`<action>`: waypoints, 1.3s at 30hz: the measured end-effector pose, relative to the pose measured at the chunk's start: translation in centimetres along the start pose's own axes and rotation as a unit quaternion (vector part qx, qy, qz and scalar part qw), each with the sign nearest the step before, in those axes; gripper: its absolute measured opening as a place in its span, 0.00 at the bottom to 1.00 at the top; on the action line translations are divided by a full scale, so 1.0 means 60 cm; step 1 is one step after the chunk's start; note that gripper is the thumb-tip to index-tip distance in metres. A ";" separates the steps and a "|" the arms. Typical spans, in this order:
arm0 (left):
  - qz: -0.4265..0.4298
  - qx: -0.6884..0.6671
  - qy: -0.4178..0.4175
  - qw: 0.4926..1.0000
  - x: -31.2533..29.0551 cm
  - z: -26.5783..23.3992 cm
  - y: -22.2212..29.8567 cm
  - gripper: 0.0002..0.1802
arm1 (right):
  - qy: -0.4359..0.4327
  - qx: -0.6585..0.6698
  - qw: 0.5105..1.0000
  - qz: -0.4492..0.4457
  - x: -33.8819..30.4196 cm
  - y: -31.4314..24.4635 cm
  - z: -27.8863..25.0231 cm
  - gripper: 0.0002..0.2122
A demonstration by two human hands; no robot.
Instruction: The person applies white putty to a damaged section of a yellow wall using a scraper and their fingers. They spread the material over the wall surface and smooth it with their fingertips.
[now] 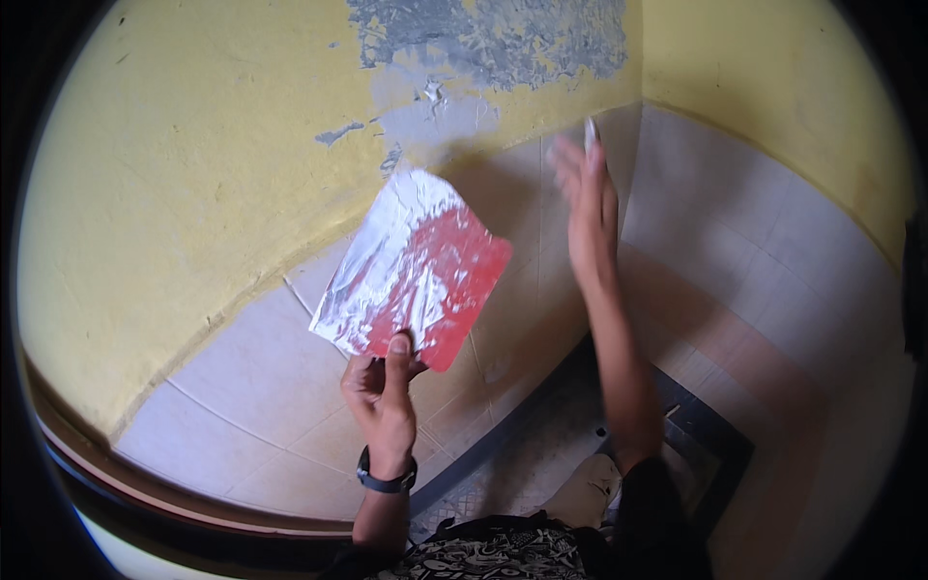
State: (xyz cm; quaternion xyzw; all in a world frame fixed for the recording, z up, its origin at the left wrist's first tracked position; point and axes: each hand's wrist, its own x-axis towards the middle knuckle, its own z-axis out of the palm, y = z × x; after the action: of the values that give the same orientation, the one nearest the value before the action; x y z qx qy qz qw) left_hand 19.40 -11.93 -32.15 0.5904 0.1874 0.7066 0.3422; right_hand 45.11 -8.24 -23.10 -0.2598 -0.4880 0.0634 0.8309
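My left hand point(385, 391) grips the lower edge of a flat red plastic spreader point(474, 266), thumb on top. White, wet-looking putty point(372, 266) is smeared thickly over the spreader's left and upper part. To the right, my right hand point(590, 198) is raised before the tiled wall near the corner, its fingers blurred by motion. A narrow pale thing point(592, 133) juts up from its fingertips, seen edge-on; its kind is unclear. Above both hands, the yellow wall point(232, 145) bears a rough grey patch point(503, 39) with a smoother pale grey area point(425, 111) beneath.
Pale tiles point(242, 406) cover the lower wall, and a tiled side wall point(735, 193) meets it at the right corner. Below, a dark ledge point(522, 416) edges the floor, with my trouser leg point(585, 488) close by. A curved dark edge point(193, 512) runs along the lower left.
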 end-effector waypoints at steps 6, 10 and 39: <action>-0.092 -0.187 -0.120 0.971 0.010 -0.041 0.007 0.09 | 0.031 0.156 0.987 0.028 -0.279 -0.059 0.130 0.39; -0.136 -0.196 -0.258 0.936 0.035 -0.050 0.005 0.19 | 0.079 0.049 0.996 0.014 -0.246 -0.116 0.146 0.40; -0.139 -0.115 -0.244 0.953 0.055 -0.178 0.043 0.25 | 0.144 0.101 0.984 -0.009 -0.113 -0.181 0.171 0.22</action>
State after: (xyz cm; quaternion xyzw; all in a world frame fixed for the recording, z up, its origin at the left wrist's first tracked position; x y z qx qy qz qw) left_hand 8.20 -9.91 -30.60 0.6694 0.0955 0.5037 0.5377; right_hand 31.36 -16.18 -19.03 -0.1760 -0.3563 0.0664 0.9152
